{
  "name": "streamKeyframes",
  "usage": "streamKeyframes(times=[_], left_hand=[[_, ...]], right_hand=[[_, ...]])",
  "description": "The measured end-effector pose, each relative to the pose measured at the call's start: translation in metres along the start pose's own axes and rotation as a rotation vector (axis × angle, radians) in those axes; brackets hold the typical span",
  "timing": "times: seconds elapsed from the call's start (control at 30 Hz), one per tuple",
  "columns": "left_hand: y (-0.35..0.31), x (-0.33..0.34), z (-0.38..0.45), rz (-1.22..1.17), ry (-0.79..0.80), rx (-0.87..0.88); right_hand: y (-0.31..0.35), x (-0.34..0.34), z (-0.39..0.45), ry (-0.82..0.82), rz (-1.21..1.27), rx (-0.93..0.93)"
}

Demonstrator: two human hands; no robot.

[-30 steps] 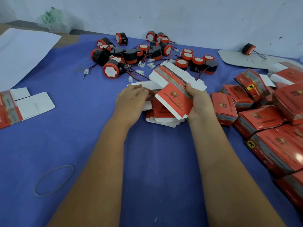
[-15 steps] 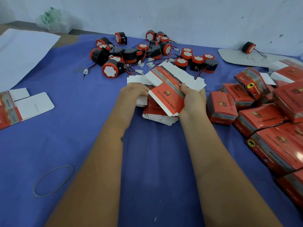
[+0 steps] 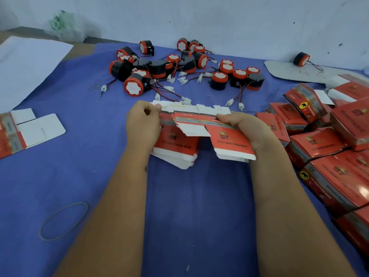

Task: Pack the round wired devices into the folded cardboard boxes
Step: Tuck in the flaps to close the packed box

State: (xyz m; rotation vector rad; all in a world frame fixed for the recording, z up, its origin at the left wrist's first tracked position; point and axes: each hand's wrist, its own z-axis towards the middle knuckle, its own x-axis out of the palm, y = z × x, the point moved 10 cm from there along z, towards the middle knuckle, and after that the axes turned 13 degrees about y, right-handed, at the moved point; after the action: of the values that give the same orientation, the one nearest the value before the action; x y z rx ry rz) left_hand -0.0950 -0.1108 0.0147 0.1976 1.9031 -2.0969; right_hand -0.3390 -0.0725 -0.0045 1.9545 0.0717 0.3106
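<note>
Both hands are on flat cardboard right now. The left hand [image 3: 142, 124] has its fingers curled in, pinching the white top flap of a stack of flat boxes [image 3: 175, 148] that sits on the blue cloth [image 3: 189, 206] right under it. The right hand [image 3: 246, 129] has its thumb and fingers clamped on one flat box [image 3: 229, 143], pulled off to the right of the stack and tilted up, red printed side facing the camera.

Just past the fingertips, further up the cloth, there's the pile of round wired devices [image 3: 179, 66], red and black with white plugs on thin wires, a couple of plugs nearly touching the flaps. One more device [image 3: 301, 59] sits alone far right by the wall. Right of the right hand is a heap of folded boxes [image 3: 329, 140]. Way left of the left hand lies an opened-out box [image 3: 26, 130], and nearer the camera a rubber band [image 3: 63, 220].
</note>
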Motion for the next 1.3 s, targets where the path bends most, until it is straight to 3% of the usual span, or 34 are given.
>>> streamKeyframes(times=[0.17,0.3,0.43,0.5,0.63,0.73,0.93,1.03,1.2,1.23,1.3], left_hand=[[-0.006,-0.011,-0.003,0.212,-0.089,0.042],[-0.006,-0.023,-0.005,0.291,-0.133,-0.015],[-0.027,-0.031,-0.019,0.611,-0.246,0.000],[-0.049,-0.017,-0.028,0.689,-0.245,0.118],[-0.083,0.059,-0.047,0.813,0.074,0.437],[-0.069,0.084,-0.050,0.888,0.220,0.431],[-0.041,0.059,-0.031,0.991,0.242,0.312],[-0.035,0.036,-0.023,0.965,0.148,0.201],[-0.015,-0.024,-0.017,0.928,-0.097,-0.145],[-0.020,-0.029,-0.020,0.889,-0.156,-0.126],[-0.047,-0.024,-0.029,0.724,-0.246,0.153]], right_hand=[[0.000,0.018,-0.003,0.245,-0.138,-0.041],[0.011,0.037,-0.006,0.388,-0.067,-0.188],[0.013,0.013,0.009,0.028,0.353,-0.359],[0.008,0.003,0.014,-0.142,0.419,-0.395],[0.011,-0.027,0.000,-0.455,0.345,-0.514],[0.015,-0.042,-0.013,-0.653,0.146,-0.529],[0.036,-0.039,-0.027,-0.817,-0.328,-0.573],[0.032,-0.044,-0.028,-0.813,-0.218,-0.613],[0.025,-0.043,-0.030,-0.783,-0.045,-0.666],[0.025,-0.040,-0.034,-0.788,-0.011,-0.699],[0.035,-0.029,-0.053,-0.836,-0.027,-0.846]])
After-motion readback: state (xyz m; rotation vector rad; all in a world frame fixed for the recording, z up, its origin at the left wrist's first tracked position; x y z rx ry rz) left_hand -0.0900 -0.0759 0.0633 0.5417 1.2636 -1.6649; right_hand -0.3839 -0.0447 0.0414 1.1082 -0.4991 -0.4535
